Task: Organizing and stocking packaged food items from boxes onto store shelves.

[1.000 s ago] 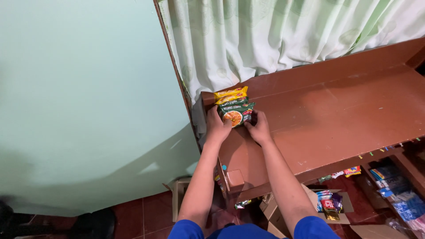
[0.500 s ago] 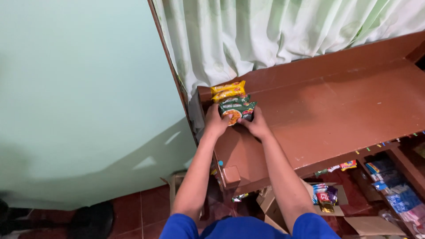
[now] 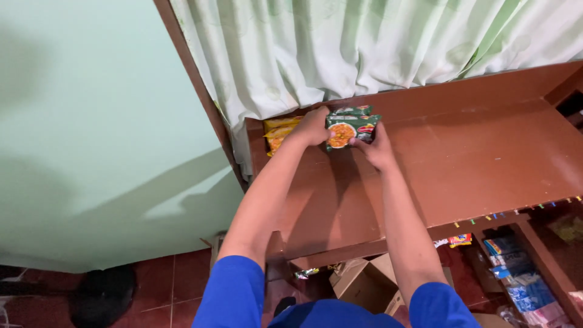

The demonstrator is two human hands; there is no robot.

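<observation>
Pale green curtains point(image 3: 376, 48) hang behind a reddish-brown table point(image 3: 486, 164), and a plain mint-green wall point(image 3: 91, 121) fills the view to the left of a dark wooden post point(image 3: 200, 91).

Both bare hands meet at the back left part of the table, close under the curtain hem. The left hand point(image 3: 311, 126) is curled over the left edge of a green snack packet point(image 3: 351, 129) with an orange picture on its front, fingers closed on it. The right hand point(image 3: 378, 149) grips the same packet from its lower right corner, thumb and fingers pinching the wrapper. The packet stands between the two hands, near the table's rear board; whether its bottom edge touches the surface cannot be told.

Just left of the left hand, partly behind its wrist, lie yellow packets point(image 3: 278, 130) stacked at the table's back corner. Blue sleeves point(image 3: 234, 291) cover both upper arms.

Below the right forearm, under the table's front edge, sit open cardboard boxes point(image 3: 364, 279) on a red tiled floor point(image 3: 170, 279). Further right of the right hand, lower shelves point(image 3: 534, 255) hold blue and mixed-colour wrapped goods point(image 3: 516, 279).
</observation>
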